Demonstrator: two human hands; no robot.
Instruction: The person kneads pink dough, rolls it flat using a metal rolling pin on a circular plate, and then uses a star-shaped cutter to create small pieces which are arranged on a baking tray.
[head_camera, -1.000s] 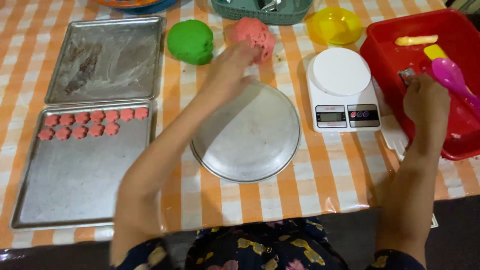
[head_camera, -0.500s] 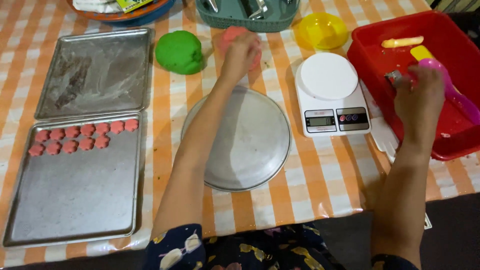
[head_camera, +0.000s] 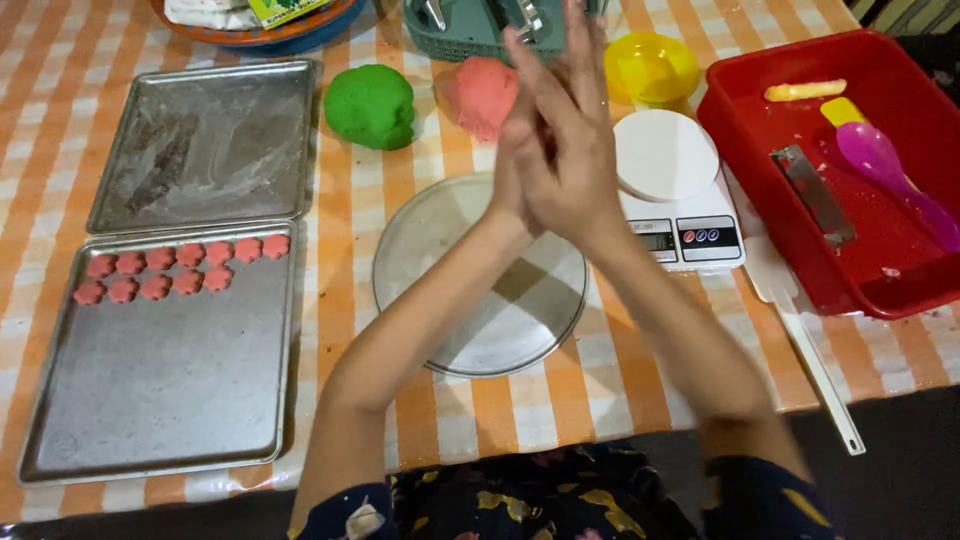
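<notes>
Left hand (head_camera: 520, 150) and right hand (head_camera: 575, 150) pressed palms together above the round metal plate (head_camera: 480, 300), contents hidden; even, gentle pressure would suit rolling.

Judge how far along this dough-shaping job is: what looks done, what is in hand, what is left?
Done: eleven pink flower pieces lie on the near tray. In hand: the left hand and right hand are pressed palm to palm above the round plate; whether dough is between them cannot be seen. Left: most of that tray is bare, the far tray holds none, and the pink lump and green lump remain.
</notes>
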